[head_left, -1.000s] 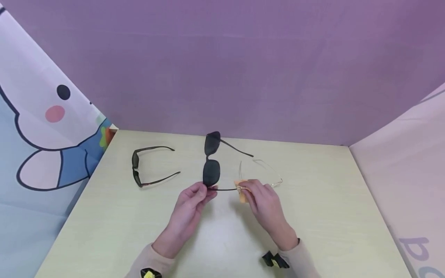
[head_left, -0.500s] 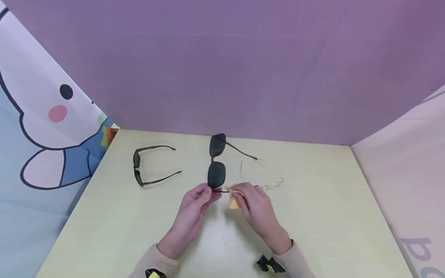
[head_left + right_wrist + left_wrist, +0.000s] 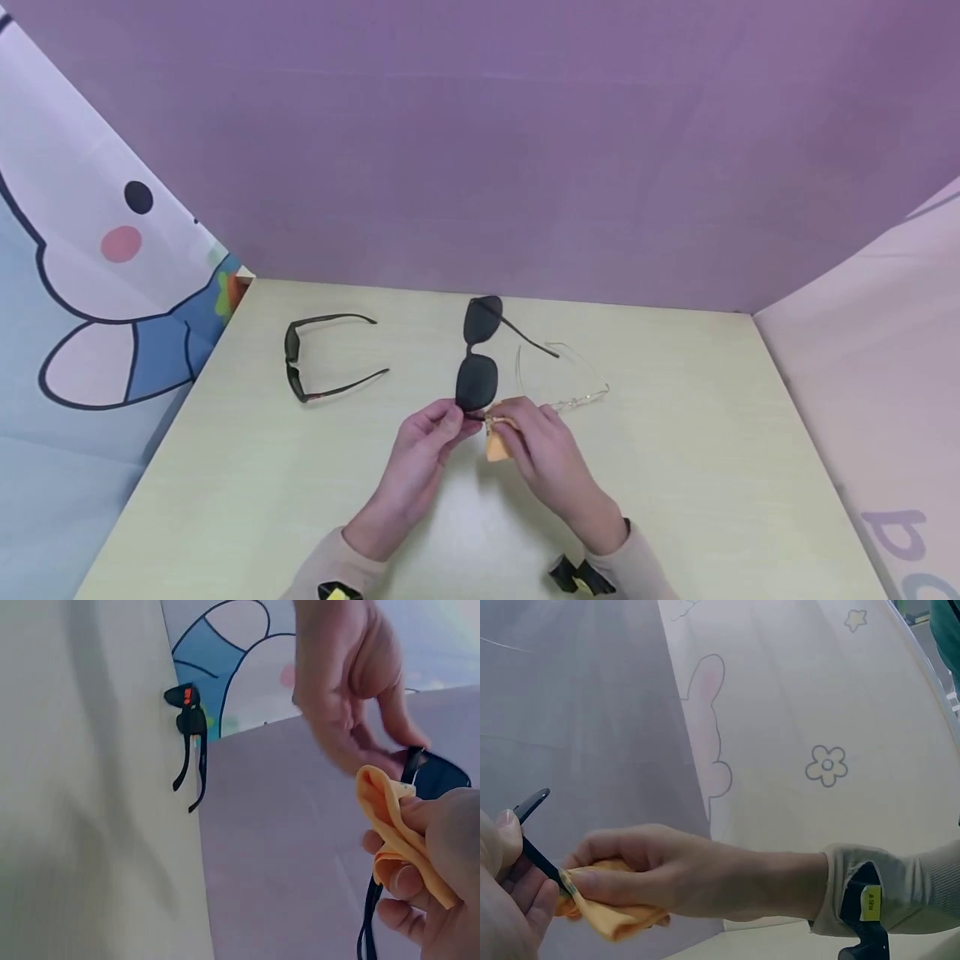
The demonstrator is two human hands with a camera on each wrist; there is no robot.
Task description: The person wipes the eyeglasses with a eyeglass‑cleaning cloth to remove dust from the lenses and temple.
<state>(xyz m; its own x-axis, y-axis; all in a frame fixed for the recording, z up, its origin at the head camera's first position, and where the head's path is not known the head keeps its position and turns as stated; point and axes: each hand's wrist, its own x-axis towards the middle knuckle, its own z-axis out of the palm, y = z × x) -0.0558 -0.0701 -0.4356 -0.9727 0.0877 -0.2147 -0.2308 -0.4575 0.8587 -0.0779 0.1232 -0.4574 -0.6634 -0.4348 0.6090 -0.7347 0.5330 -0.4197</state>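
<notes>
On the left, black glasses [image 3: 292, 343] lie on the table [image 3: 712, 467]. The left hand [image 3: 420, 450] pinches a corner of the sunglasses [image 3: 477, 383], held up. The right hand [image 3: 551, 458] pinches an orange cloth [image 3: 497, 446] round their near arm, by the hinge. Wiping seems under way; what is left is unclear. Farther right lie thin glasses [image 3: 581, 402], perhaps wire ones, too faint to tell.

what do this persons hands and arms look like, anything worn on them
The left hand and right hand wear no gloves. The left sleeve and right sleeve are long and pale beige. Each wrist carries a black fitting with yellow on it; on the right fitting, the yellow is a label with dark lettering too small to read.
</notes>
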